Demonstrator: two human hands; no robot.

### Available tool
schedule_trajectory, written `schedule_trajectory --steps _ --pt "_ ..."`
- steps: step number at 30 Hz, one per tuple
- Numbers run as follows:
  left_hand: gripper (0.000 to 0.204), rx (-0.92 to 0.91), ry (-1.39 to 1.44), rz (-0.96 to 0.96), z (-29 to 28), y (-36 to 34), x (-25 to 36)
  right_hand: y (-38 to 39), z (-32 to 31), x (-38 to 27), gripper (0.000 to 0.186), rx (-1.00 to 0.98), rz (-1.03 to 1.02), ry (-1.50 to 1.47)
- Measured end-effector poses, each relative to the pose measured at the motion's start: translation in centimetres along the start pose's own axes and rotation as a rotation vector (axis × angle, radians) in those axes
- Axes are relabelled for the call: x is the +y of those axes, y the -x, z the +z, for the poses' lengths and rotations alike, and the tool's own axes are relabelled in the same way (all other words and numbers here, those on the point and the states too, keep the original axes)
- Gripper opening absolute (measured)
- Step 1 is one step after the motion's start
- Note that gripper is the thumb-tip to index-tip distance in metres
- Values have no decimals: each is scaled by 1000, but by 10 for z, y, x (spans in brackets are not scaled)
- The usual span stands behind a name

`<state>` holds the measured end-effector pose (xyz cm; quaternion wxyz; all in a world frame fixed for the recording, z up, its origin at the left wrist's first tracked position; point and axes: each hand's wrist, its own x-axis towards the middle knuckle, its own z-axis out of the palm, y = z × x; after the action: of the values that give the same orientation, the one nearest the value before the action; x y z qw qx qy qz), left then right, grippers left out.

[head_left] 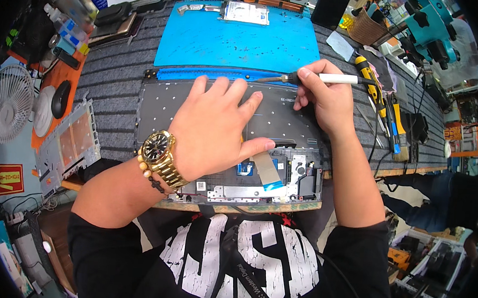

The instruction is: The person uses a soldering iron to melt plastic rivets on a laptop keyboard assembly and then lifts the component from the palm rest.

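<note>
one soldering iron (pixel 332 78) clamped in my right grip (pixel 330 103) | left grip (pixel 207 129) spread over laptop chassis (pixel 161 107) | seems light, stiff; hold by handle (pixel 346 79)

Your head view: wide fisheye, aimed down.
Looks from above your shirt (pixel 198 257), close over your left hand (pixel 213 126) and right hand (pixel 330 100), tabletop (pixel 204 208) spreading ahead.
</note>
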<state>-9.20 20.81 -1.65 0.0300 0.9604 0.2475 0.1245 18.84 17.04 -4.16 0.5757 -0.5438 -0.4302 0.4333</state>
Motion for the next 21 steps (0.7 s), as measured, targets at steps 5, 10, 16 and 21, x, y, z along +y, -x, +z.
schedule_trajectory --steps 5,10,16,21 --pt "84 18 -7 7 2 1 0 0 -1 7 20 3 -18 9" --pt "84 -11 -13 -5 1 0 0 1 -1 8 21 -1 -27 17" --pt "84 2 -20 0 3 0 1 1 0 7 22 13 -9 63" --pt "85 22 -30 8 4 1 0 1 0 7 22 5 -10 77"
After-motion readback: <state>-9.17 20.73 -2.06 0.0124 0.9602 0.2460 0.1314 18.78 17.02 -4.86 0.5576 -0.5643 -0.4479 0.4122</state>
